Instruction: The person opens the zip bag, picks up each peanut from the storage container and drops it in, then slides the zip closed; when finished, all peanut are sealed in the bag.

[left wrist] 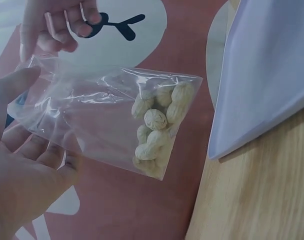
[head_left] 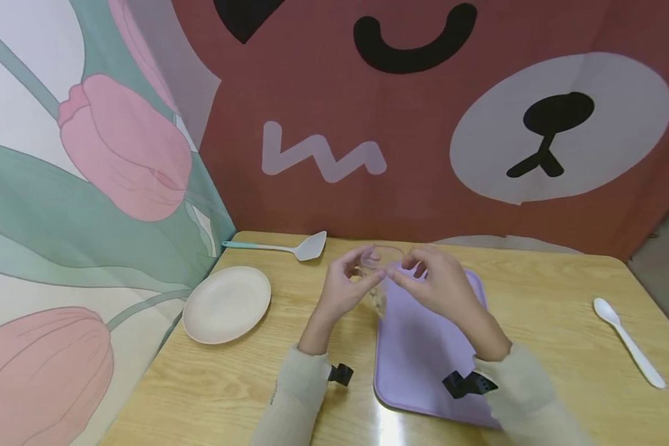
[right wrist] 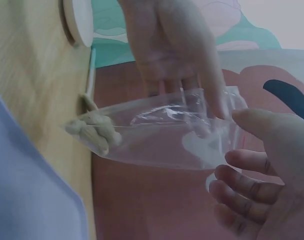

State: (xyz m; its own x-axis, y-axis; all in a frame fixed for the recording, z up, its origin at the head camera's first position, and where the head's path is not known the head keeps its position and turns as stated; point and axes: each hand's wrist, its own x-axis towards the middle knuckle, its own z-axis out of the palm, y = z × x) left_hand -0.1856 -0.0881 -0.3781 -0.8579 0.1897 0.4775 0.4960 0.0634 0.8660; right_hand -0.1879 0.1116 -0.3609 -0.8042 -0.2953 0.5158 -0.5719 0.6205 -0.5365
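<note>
A clear plastic bag (left wrist: 97, 107) hangs tilted above the table, its top end between both hands. Several unshelled peanuts (left wrist: 155, 119) lie gathered in its lower end; the right wrist view also shows these peanuts (right wrist: 95, 132). My left hand (head_left: 342, 288) holds the bag near its mouth, thumb on one side and curled fingers on the other. Opposite it, my right hand (head_left: 443, 286) holds the mouth's edge with its thumb and bent fingers. Both thumbs are close together at the rim. The head view shows the bag partly hidden behind the left hand.
Below the hands lies a purple tray (head_left: 424, 359) on the wooden table (head_left: 541, 347). To the left are a pale plate (head_left: 227, 305) and a white spatula (head_left: 311, 246) with a turquoise handle. A white spoon (head_left: 630, 344) lies far right. A printed cloth (head_left: 323, 204) hangs behind.
</note>
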